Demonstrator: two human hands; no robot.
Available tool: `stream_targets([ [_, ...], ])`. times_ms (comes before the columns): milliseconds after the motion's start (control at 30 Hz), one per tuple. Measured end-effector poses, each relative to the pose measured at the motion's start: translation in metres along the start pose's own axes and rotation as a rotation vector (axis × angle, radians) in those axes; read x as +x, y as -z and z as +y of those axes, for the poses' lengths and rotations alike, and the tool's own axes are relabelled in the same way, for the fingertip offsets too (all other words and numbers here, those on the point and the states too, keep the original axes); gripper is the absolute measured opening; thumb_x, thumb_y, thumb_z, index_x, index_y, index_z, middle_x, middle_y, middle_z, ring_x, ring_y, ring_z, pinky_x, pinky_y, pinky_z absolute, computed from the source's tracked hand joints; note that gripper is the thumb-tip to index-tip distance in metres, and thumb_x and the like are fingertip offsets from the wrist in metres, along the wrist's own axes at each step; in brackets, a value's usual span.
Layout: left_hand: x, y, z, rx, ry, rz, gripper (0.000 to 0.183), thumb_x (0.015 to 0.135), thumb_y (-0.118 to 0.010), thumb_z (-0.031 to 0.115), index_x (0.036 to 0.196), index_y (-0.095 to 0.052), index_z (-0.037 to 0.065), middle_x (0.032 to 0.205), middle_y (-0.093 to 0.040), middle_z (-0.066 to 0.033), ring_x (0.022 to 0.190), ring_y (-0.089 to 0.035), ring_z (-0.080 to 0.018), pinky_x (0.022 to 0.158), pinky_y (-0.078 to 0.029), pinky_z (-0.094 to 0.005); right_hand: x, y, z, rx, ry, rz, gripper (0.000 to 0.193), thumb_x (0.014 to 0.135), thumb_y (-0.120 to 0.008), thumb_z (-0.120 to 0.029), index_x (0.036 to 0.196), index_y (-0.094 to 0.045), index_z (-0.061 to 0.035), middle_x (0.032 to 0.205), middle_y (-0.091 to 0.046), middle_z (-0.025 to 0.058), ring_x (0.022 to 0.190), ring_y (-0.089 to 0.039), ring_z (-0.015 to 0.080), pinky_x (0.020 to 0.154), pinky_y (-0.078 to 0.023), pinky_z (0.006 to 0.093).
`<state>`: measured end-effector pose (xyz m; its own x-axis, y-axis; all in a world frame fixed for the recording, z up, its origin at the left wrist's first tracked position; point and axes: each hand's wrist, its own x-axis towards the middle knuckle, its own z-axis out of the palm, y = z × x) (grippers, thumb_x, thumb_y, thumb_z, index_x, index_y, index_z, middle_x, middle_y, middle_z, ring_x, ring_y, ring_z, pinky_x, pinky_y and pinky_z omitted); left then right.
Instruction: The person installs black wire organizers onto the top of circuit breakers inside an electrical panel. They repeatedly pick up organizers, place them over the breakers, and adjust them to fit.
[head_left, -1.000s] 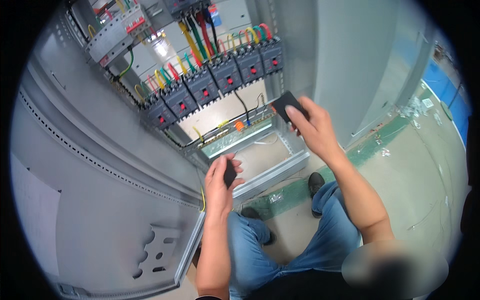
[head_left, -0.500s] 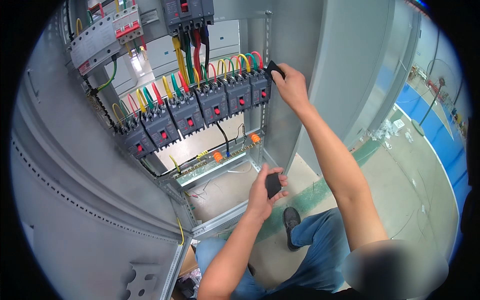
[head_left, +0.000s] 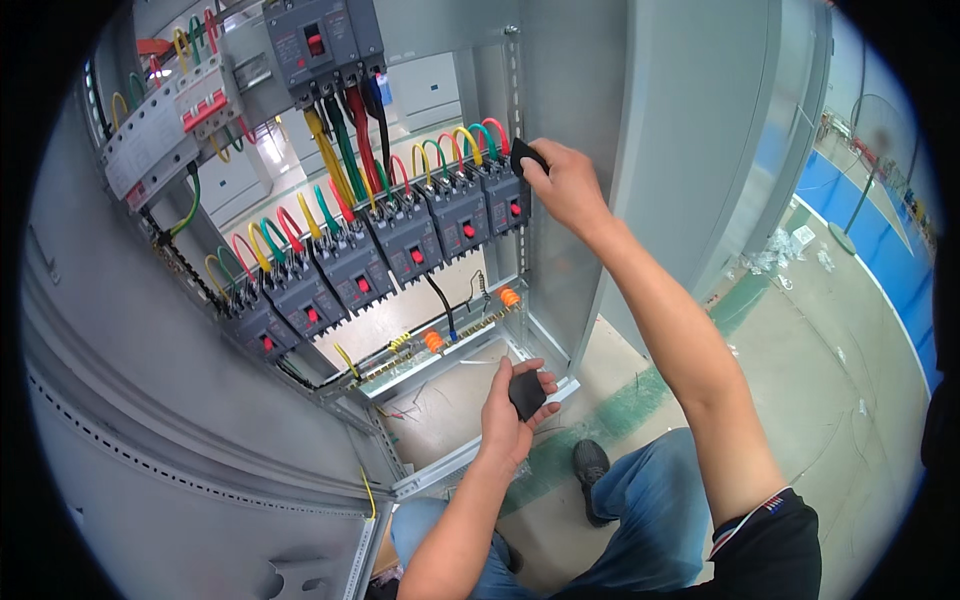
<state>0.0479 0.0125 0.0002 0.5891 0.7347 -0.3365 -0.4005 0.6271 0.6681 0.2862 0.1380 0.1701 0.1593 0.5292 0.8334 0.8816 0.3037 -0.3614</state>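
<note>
My right hand (head_left: 568, 187) pinches a thin black plate (head_left: 523, 156) at the upper right end of the rightmost grey circuit breaker (head_left: 506, 198). Whether the plate is seated in the breaker or only touches it, I cannot tell. Lower down, in front of the cabinet's bottom opening, my left hand (head_left: 505, 420) is turned palm up. Its thumb and fingers curl around a flat black piece (head_left: 527, 395), maybe more than one stacked. Several breakers with red toggles stand in a slanting row, with yellow, green and red wires (head_left: 325, 210) looping from their tops.
A larger breaker (head_left: 315, 45) hangs above the row, with thick cables below it. At upper left is a small white breaker (head_left: 208, 98). Orange insulators (head_left: 433, 341) sit on the lower rail. The cabinet side panel (head_left: 575, 130) stands close to my right hand.
My view has shifted a little, so the breaker row sits further left and lower. My right hand stays at the row's end with its plate; the left still holds its black piece.
</note>
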Motion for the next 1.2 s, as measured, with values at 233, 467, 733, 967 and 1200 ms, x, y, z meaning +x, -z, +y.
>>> stream_targets([
  [233,0.010,0.005,0.008,0.013,-0.021,-0.021,0.057,0.111,-0.042,0.054,0.125,-0.066,0.004,0.108,-0.071,-0.0123,0.098,-0.069,-0.0227,0.082,-0.061,-0.0409,0.022,-0.025,0.003,-0.053,0.071,0.016,0.018,0.096,-0.064,-0.017,0.099,-0.062,0.0003,0.093,-0.067,0.0225,0.091,-0.064,0.0473,0.079,-0.052,0.0534],
  [467,0.012,0.022,0.026,-0.006,-0.114,0.009,0.058,0.112,-0.041,0.054,0.125,-0.067,0.004,0.107,-0.071,-0.0119,0.100,-0.068,-0.0228,0.082,-0.060,-0.0414,0.028,-0.005,-0.037,0.051,0.185,0.280,0.044,0.100,-0.070,-0.035,0.130,-0.067,-0.0041,0.121,-0.070,0.0190,0.112,-0.067,0.0387,0.095,-0.054,0.0454],
  [733,0.025,0.018,0.033,-0.023,-0.134,-0.016,0.059,0.111,-0.042,0.056,0.127,-0.065,0.004,0.107,-0.072,-0.0113,0.099,-0.069,-0.0219,0.081,-0.060,-0.0404,0.072,-0.040,-0.001,-0.126,0.370,0.416,0.054,0.098,-0.073,-0.039,0.133,-0.065,-0.0001,0.136,-0.066,0.0199,0.130,-0.058,0.0398,0.112,-0.045,0.0447],
  [967,0.018,0.033,0.037,-0.026,-0.146,0.037,0.059,0.111,-0.042,0.057,0.124,-0.066,0.005,0.105,-0.071,-0.0108,0.097,-0.068,-0.0210,0.080,-0.059,-0.0398,0.054,0.004,-0.041,0.399,0.464,0.317,0.062,0.104,-0.060,-0.055,0.133,-0.067,0.0002,0.135,-0.068,0.0164,0.138,-0.056,0.0344,0.115,-0.043,0.0432],
  [1200,0.016,0.028,0.042,-0.008,-0.120,0.034,0.058,0.111,-0.041,0.056,0.124,-0.066,0.005,0.104,-0.072,-0.0104,0.097,-0.068,-0.0206,0.080,-0.059,-0.0398,0.067,-0.020,-0.011,0.357,0.348,0.554,0.054,0.105,-0.062,-0.049,0.134,-0.066,-0.0030,0.134,-0.068,0.0144,0.138,-0.056,0.0339,0.115,-0.042,0.0444],
])
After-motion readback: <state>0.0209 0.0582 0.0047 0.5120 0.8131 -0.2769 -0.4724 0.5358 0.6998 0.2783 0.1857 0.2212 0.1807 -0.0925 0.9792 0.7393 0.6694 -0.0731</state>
